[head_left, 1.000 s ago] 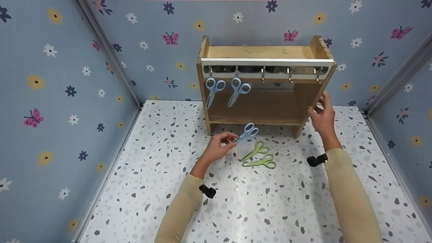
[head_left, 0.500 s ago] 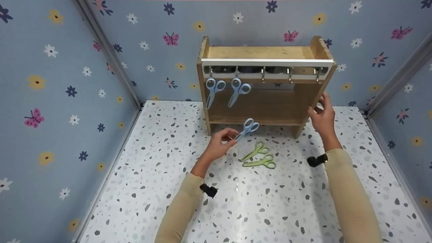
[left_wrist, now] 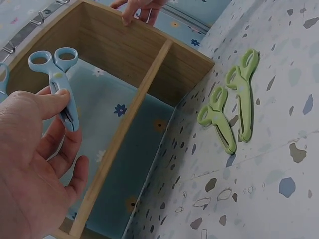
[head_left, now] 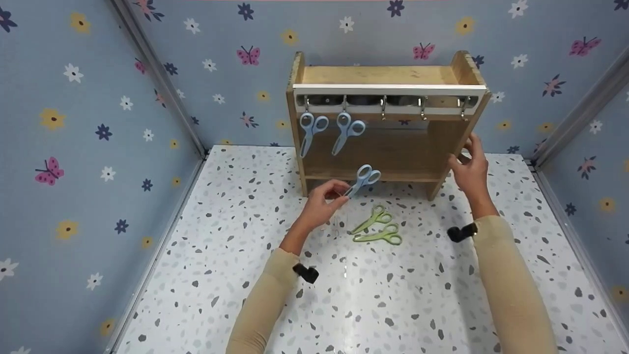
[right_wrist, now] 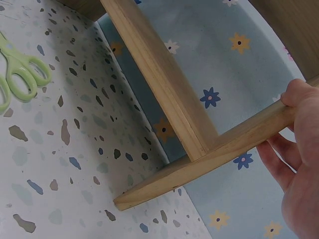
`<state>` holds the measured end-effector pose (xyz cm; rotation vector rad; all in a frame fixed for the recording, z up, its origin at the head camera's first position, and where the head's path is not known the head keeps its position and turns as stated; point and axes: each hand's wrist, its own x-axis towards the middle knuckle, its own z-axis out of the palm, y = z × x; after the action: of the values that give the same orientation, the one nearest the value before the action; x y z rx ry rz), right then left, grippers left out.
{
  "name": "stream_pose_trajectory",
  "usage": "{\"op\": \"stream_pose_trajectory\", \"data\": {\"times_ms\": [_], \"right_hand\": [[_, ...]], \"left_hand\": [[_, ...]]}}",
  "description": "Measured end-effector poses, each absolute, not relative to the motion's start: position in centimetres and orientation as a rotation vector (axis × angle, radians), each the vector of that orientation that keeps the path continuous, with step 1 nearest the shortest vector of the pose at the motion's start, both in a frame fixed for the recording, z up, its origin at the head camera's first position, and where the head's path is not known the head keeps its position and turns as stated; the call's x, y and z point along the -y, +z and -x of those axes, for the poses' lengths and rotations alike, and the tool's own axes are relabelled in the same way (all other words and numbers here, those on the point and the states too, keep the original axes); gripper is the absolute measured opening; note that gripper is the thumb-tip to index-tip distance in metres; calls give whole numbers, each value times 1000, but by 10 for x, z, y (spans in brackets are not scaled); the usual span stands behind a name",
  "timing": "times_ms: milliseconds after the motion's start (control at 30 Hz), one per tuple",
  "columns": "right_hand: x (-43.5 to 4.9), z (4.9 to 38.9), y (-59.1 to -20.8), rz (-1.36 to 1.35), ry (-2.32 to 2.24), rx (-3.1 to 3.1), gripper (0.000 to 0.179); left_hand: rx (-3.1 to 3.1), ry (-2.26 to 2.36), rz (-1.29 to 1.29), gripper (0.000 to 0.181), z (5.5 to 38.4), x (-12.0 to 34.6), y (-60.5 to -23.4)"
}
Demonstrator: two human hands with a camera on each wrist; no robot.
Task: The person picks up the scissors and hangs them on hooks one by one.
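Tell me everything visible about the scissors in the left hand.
The light-blue scissors look like smooth plastic, with two ring handles and a small yellowish mark near the pivot. The blades appear closed or nearly so, though they are partly hidden. The left hand pinches the blade part between thumb and fingers, leaving the handles free and uppermost, the whole tilted, in front of the wooden rack.

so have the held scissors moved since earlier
Yes, up: in the head view, the held scissors now rise past the lower board edge; at first they barely reached it.
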<state>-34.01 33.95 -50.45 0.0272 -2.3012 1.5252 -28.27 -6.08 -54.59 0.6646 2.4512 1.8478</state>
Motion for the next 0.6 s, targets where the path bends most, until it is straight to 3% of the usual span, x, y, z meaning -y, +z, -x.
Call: {"op": "stream_pose_trajectory", "data": {"times_ms": [600], "right_hand": [[-343, 344, -507, -7, 1544, 2311, 77]], "left_hand": [[-2413, 1939, -785, 24, 289, 47, -532]]}}
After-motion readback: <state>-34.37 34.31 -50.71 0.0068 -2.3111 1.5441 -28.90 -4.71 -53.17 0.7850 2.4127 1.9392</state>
